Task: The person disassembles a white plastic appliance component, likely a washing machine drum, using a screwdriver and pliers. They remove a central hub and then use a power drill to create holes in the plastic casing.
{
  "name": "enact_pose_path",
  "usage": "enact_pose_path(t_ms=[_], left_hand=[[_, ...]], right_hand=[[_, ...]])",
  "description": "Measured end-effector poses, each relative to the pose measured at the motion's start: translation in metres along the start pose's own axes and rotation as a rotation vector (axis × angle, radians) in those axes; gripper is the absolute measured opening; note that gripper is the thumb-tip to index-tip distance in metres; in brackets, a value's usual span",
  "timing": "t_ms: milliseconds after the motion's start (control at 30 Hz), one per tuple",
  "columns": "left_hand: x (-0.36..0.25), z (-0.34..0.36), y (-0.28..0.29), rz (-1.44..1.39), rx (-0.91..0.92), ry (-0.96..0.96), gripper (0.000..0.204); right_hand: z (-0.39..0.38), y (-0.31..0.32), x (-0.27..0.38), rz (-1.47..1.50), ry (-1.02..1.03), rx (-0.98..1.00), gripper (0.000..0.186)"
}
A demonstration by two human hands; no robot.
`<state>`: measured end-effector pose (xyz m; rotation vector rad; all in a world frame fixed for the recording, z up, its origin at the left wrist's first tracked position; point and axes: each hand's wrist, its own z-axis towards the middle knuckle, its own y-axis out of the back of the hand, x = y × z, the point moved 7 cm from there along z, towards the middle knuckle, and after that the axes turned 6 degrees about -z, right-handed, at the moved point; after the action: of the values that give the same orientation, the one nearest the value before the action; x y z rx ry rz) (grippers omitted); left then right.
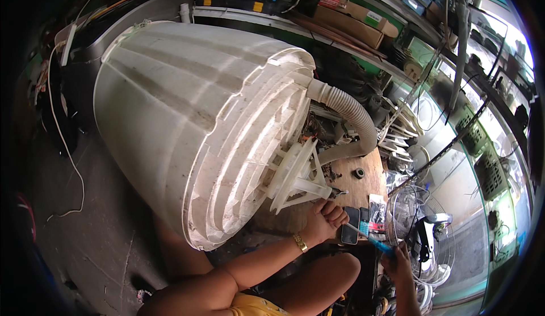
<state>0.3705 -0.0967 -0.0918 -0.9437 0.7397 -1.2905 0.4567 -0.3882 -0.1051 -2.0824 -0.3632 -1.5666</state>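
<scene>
Tub (pixel 187 123) lies tipped mid-frame on tabletop (pixel 357 188), hub (pixel 295 174) still on; our left hand (pixel 326 219) fisted at its shaft, right hand (pixel 400 262) grips blue-handled screwdriver (pixel 372 239), removal barely begun.

brown cardboard boxes (pixel 355 23) on shelf, red-labelled

The big tub (pixel 187 123) is matt white plastic, ribbed and scuffed with grime. Its hose (pixel 352 114) is grey corrugated plastic. The table (pixel 360 188) is bare, worn wood. A screwdriver (pixel 372 239) has a glossy blue plastic handle and a metal shaft.
</scene>
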Motion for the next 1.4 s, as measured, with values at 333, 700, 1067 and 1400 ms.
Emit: enact_pose_path(t_ms=[333, 700, 1067, 1400], left_hand=[[-0.007, -0.014, 0.015, 0.048, -0.014, 0.017, 0.036], [0.000, -0.013, 0.037, -0.225, -0.480, -0.145, 0.026], [0.000, 0.002, 0.049, 0.012, -0.077, -0.199, 0.036], [-0.021, -0.003, 0.009, -0.037, -0.372, -0.191, 0.031]], right_hand=[[0.007, 0.005, -0.024, -0.520, -0.648, 0.353, 0.038], [-0.001, -0.037, 0.039, -1.043, 0.630, -0.455, 0.022], [0.015, 0.024, -0.021, 0.107, -0.576, 0.099, 0.064], [0.006, -0.012, 0.008, -0.003, 0.002, 0.091, 0.036]])
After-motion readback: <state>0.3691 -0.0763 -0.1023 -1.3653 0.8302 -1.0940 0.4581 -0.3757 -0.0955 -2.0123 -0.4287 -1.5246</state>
